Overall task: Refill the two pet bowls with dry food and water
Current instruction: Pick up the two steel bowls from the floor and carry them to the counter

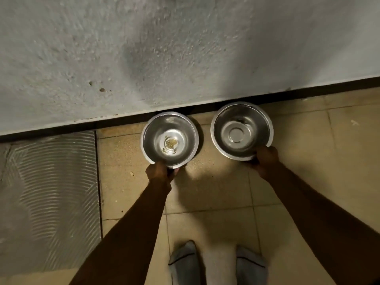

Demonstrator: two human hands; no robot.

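Two round steel pet bowls are side by side near the foot of a wall. The left bowl has a few crumbs of dry food in its bottom. The right bowl looks bare inside and appears slightly larger or higher. My left hand grips the near rim of the left bowl. My right hand grips the near rim of the right bowl. Whether the bowls rest on the floor or are lifted off it I cannot tell.
A rough grey wall with a dark strip along its base stands right behind the bowls. The floor is beige tile; a grey ridged patch lies to the left. My two socked feet stand below.
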